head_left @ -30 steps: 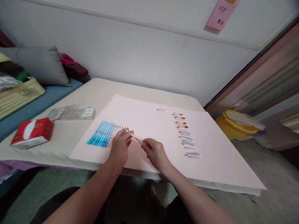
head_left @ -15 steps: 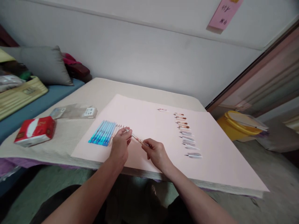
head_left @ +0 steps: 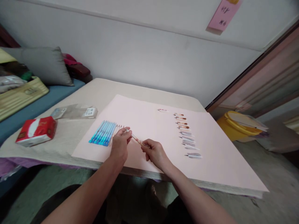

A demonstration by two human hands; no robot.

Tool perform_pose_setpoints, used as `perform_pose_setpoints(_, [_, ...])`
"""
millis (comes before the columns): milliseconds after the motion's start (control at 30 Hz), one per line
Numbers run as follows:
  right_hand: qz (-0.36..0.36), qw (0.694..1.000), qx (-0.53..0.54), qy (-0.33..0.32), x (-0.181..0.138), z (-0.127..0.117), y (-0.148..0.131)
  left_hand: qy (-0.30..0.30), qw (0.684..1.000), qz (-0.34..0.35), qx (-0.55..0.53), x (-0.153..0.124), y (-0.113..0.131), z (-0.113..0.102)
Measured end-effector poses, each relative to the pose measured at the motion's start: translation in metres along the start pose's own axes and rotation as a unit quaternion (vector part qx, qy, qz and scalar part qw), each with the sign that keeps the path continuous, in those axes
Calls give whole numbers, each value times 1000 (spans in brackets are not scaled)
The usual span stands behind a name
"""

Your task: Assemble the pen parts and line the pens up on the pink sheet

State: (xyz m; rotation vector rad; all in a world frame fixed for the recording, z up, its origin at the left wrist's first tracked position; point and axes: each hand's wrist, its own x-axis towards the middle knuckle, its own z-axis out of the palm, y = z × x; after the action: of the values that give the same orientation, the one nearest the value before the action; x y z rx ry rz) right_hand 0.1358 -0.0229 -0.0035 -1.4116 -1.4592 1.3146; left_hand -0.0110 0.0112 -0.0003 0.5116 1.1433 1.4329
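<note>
Two-handed hold on a slender pen (head_left: 135, 138) above the near left part of the pale pink sheet (head_left: 144, 118). Over the past second, almost nothing changes: the grip stays as it is, and the articles laid on the sheet keep their places, so the work remains at the handling of this one piece. The left hand (head_left: 121, 141) pinches the far end between thumb and fingertips; the right hand (head_left: 153, 151) is closed on the near end, the two apart and linked only by the barrel. The pen slopes down from left to right, whitish toward the left fingers, with peach-orange markings toward the right; both tips are largely covered, so any small twist cannot be made out. On the sheet's left part lie blue pens (head_left: 102, 133) side by side, with pale pens (head_left: 116, 130) next to them, partly behind the left hand. Along its right part runs a column of short orange-brown pieces (head_left: 182, 127) and grey pieces (head_left: 193, 155).
</note>
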Motion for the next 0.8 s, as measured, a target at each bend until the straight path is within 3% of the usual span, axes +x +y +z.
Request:
perform_pose_setpoints(167, [32,999,33,-8,2,-1,-3,-27,999,-15,-11,-1,2,0])
perform_pose_setpoints(333, [14,999,32,-1,0,1,-4,17,1000,-13,17,-2,1,1])
perform_pose_setpoints(533, [47,994,87,-35,1,-2,-2,-40,998,-21,-35,-4,5,2])
perform_pose_setpoints(800, [52,994,87,-32,0,0,-7,10,999,-32,-12,-2,1,1])
